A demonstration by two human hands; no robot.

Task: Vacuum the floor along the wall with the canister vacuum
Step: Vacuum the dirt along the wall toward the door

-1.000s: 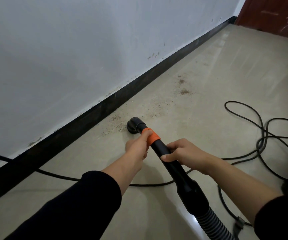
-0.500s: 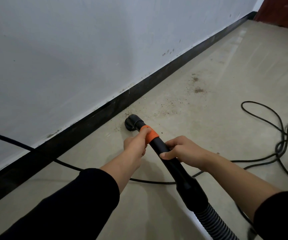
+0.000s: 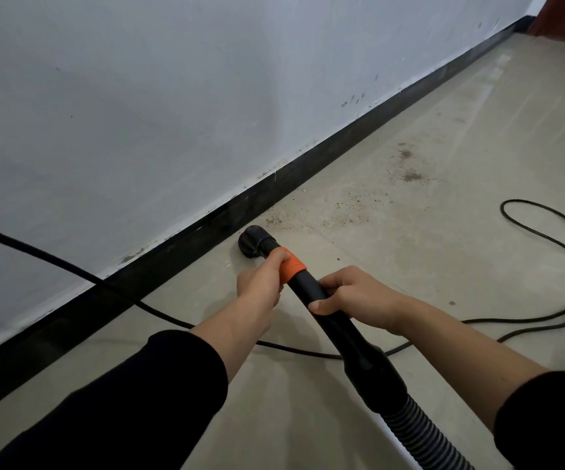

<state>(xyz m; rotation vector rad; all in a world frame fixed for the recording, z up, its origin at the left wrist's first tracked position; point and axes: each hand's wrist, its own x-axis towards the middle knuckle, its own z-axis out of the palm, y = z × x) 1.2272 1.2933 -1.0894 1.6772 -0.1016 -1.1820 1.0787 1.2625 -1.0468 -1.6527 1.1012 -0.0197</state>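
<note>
1. The wall (image 3: pixel 138 113) is painted white and matt, with small scuffs; along its foot runs a black, glossy baseboard (image 3: pixel 308 171), straight, going away to the far right.
2. A thin black power cord (image 3: pixel 53 262) comes from the left edge, crosses the baseboard and lies on the floor under both forearms; at the right it makes loose loops.
3. The left hand (image 3: pixel 260 283) comes out of a black sleeve (image 3: pixel 138 401) and grasps the wand at its orange band (image 3: pixel 293 266); the fingers are curled round it and the forearm is stretched forward.
4. The round black nozzle (image 3: pixel 252 240) sits on the floor just beside the baseboard; whether it touches the baseboard I cannot tell.
5. The wand (image 3: pixel 328 320) is a smooth, rigid black tube, tilted down toward the wall; near the person it widens into a cuff and then joins a ribbed hose (image 3: pixel 423 435).
6. The right hand (image 3: pixel 355 296) grips the wand just behind the left one; its thumb lies on the near side.
7. The floor (image 3: pixel 461 137) is pale beige, smooth and slightly shiny; brown crumbs of dirt (image 3: pixel 410 176) are scattered beyond the nozzle, near the baseboard.
</note>
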